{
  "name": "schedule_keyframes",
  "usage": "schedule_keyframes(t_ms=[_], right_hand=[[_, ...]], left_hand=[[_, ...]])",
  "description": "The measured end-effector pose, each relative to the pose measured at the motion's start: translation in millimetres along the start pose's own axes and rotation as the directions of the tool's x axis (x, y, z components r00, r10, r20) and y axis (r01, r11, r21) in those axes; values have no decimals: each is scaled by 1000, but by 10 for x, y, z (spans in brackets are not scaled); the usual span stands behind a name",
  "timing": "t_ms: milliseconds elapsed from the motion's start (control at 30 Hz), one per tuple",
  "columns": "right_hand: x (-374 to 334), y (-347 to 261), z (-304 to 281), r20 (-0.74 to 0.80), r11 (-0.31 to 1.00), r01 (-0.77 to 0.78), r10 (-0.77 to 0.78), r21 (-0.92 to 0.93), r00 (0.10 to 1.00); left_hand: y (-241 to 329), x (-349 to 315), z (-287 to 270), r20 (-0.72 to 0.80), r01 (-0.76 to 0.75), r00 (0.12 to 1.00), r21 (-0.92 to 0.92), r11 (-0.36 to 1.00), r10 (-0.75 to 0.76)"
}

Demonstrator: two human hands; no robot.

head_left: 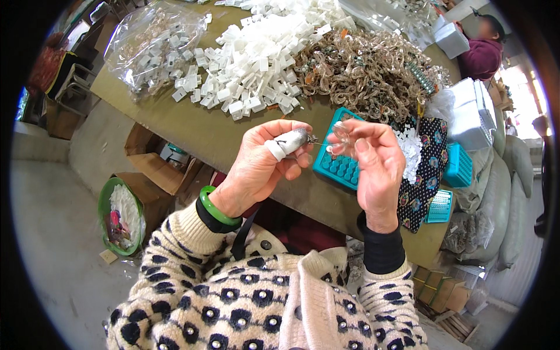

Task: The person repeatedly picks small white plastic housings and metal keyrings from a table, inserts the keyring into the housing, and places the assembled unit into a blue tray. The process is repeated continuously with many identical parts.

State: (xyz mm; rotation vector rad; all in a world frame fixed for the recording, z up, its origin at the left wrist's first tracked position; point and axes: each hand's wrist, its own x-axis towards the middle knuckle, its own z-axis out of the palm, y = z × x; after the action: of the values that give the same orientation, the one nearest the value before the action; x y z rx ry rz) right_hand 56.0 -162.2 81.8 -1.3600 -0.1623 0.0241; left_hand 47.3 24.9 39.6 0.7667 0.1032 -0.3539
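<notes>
My left hand (248,160) is closed in a pinch in front of my chest. One of its digits wears a grey-and-white wrap (290,142). Whatever sits at those fingertips is too small to make out. A thin strand runs from there across to my right hand (380,166), whose thumb and fingers are closed on a clear looped strand (341,137). Just behind and below that loop lies a teal tray (333,175) with rows of round cups. A heap of clear and brownish coiled strands (361,70) rises beyond my hands, beside a pile of white plastic pieces (262,58).
A clear bag of pieces (154,49) sits at the far left of the table. On the right are small white parts (409,153) on a patterned cloth (429,166), a teal basket (438,207) and sacks (501,195). A green basin (105,224) stands lower left. Another person (481,58) is far right.
</notes>
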Motion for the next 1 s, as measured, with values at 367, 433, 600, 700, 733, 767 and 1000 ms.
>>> schedule_keyframes(t_ms=[367,433,600,700,733,767,1000], right_hand=[[-229,285,274,111,625,325,-356,-709,928],[-238,266,299,44,688,279,-338,-671,940],[-267,146,347,-11,730,178,-247,-660,969],[-302,132,347,23,716,196,-244,-670,969],[-309,138,349,45,699,238,-283,-674,958],[-321,146,355,53,689,265,-313,-675,948],[-344,128,334,294,436,492,-447,-753,845]], left_hand=[[-135,-119,69,-10,-278,944,510,814,329],[-126,-128,73,-37,-256,946,519,816,321],[-146,-155,66,-20,-291,949,332,897,315],[-131,-191,42,10,-247,968,153,957,249],[-115,-210,29,33,-207,978,61,976,205],[-106,-234,23,56,-164,984,-41,986,166],[-59,-373,-71,37,110,994,-93,990,-107]])
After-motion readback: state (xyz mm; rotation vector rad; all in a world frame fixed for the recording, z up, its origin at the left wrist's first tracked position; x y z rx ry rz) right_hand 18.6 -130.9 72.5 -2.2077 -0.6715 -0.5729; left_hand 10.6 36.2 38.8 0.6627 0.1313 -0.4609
